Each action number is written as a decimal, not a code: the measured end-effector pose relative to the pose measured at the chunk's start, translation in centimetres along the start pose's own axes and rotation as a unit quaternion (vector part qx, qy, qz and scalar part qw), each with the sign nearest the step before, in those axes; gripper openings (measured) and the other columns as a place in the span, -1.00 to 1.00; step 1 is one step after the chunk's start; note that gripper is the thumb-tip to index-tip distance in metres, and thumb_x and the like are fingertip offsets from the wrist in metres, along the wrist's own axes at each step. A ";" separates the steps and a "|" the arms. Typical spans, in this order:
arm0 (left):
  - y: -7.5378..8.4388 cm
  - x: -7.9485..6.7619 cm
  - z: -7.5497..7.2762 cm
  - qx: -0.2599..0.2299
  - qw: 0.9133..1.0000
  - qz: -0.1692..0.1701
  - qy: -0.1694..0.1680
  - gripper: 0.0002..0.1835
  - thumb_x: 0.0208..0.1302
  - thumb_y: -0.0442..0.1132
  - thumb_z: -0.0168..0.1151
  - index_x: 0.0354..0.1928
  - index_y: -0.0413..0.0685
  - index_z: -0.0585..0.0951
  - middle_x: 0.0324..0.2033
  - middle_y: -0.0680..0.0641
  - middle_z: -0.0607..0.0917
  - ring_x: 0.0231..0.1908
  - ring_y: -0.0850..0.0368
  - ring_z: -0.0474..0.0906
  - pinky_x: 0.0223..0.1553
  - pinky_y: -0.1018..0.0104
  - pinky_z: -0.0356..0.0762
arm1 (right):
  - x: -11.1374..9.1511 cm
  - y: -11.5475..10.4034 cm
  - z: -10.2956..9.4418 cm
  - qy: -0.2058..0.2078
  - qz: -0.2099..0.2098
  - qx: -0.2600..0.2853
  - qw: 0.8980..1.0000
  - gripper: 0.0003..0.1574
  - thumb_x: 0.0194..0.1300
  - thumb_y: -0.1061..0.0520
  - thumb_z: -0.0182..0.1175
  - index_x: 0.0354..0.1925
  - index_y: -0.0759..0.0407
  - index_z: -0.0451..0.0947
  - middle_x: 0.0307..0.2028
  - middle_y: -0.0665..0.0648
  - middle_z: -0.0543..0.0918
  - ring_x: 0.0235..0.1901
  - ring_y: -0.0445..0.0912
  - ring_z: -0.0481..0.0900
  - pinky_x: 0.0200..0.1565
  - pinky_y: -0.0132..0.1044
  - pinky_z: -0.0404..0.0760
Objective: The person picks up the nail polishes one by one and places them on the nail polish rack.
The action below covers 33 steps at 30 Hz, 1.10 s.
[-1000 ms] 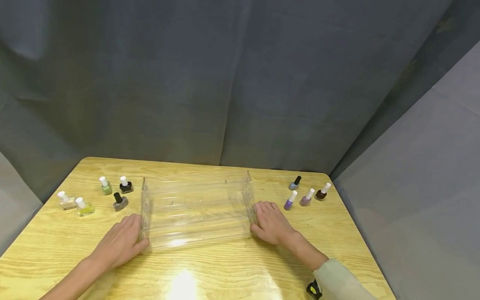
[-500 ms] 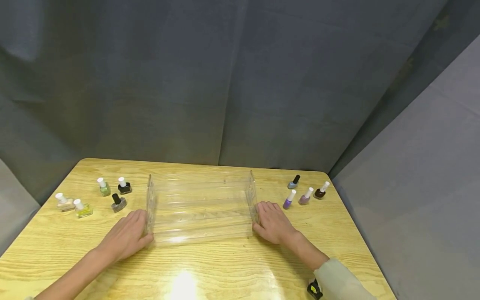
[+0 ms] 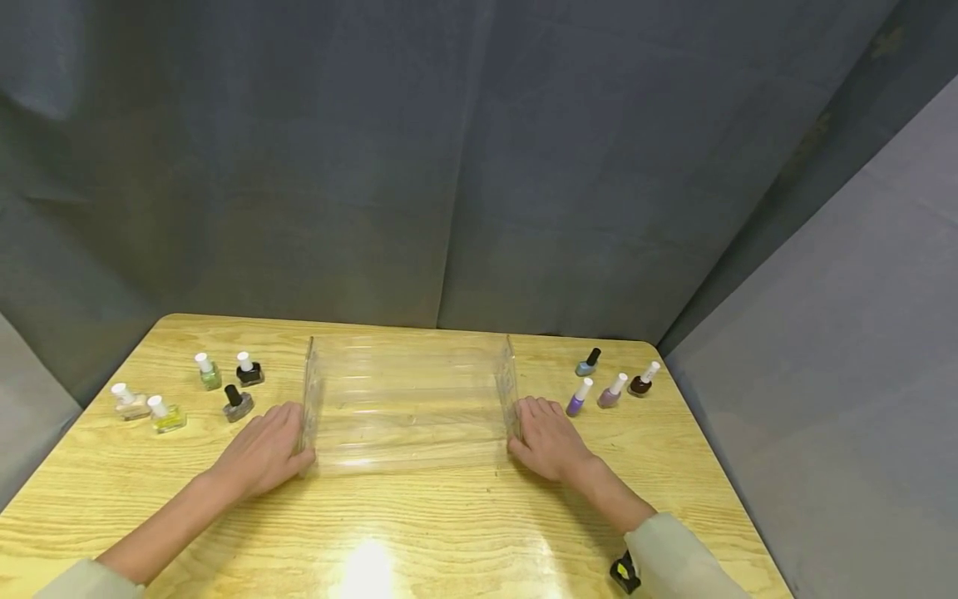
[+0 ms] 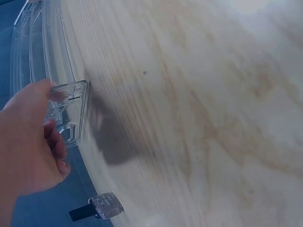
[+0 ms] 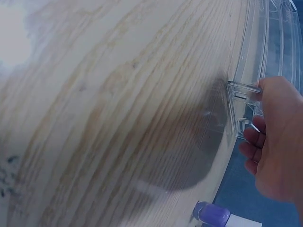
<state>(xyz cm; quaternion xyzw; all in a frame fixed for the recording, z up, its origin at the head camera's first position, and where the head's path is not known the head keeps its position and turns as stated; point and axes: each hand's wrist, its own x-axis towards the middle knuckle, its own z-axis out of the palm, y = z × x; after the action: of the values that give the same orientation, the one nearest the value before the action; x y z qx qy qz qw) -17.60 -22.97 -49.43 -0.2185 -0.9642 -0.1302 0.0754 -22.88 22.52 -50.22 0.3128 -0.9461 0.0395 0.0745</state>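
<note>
Compared with a second ago, the rack sits farther right and back on the table, between the grey bottle and the purple bottle, with left hand and right hand each pinching an end panel between thumb and curled fingers.

And on the left of the wooden table, there's a cream bottle, a yellow bottle, a green bottle, a black bottle, a grey bottle! Over right, a blue bottle, a purple bottle, a lilac bottle, a brown bottle! Behind, the dark curtain hangs.
</note>
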 end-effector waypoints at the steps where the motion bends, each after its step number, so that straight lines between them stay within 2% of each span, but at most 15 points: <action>1: 0.0 0.1 0.0 0.000 1.000 0.001 -0.001 -0.70 0.19 -0.15 0.26 -0.37 -0.05 0.30 -0.51 0.04 0.24 -0.50 0.15 0.13 -0.50 0.32 0.12 | 0.1 0.1 0.0 0.001 0.001 0.000 1.000 -0.70 0.36 -0.01 0.05 -0.24 0.15 0.22 -0.41 0.01 0.15 -0.36 -0.04 0.18 -0.08 -0.03 0.34; 11: -0.4 1.7 0.0 -0.004 1.000 0.002 -0.010 -0.68 0.19 -0.12 0.28 -0.34 -0.07 0.31 -0.49 0.02 0.27 -0.47 0.11 0.17 -0.48 0.27 0.16 | 0.5 0.6 0.1 0.012 0.008 0.013 1.000 -0.70 0.36 -0.01 0.05 -0.25 0.16 0.21 -0.42 0.02 0.19 -0.36 -0.04 0.20 -0.07 0.00 0.36; 18: -0.9 2.6 -0.3 0.009 1.000 0.010 -0.019 -0.66 0.20 -0.11 0.30 -0.33 -0.09 0.32 -0.47 0.02 0.28 -0.47 0.10 0.18 -0.49 0.26 0.15 | 0.8 0.9 0.4 0.034 -0.001 0.006 0.999 -0.69 0.34 0.01 0.07 -0.30 0.15 0.18 -0.44 -0.01 0.10 -0.41 -0.05 0.17 -0.16 -0.04 0.35; 27: -1.6 4.0 0.0 0.001 1.000 0.002 -0.031 -0.67 0.21 -0.10 0.30 -0.31 -0.09 0.33 -0.44 0.01 0.32 -0.44 0.08 0.22 -0.46 0.24 0.20 | 1.7 1.3 0.2 0.000 0.027 0.000 1.000 -0.66 0.37 -0.02 0.08 -0.28 0.18 0.19 -0.44 0.04 0.17 -0.36 -0.01 0.21 -0.09 -0.01 0.35; 33: -2.2 4.7 0.1 0.001 1.000 0.001 -0.030 -0.67 0.21 -0.11 0.30 -0.31 -0.09 0.33 -0.45 0.01 0.32 -0.44 0.08 0.23 -0.46 0.23 0.21 | 2.2 1.5 0.4 0.001 0.034 0.004 0.999 -0.68 0.38 -0.02 0.04 -0.27 0.17 0.19 -0.43 0.06 0.20 -0.36 0.02 0.22 -0.13 -0.02 0.31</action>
<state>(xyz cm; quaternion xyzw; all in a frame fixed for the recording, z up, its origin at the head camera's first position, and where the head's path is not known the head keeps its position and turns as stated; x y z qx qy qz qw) -22.79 -22.99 -49.06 -0.2234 -0.9658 -0.1224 0.0471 -25.57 22.40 -50.27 0.2808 -0.9559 0.0457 0.0728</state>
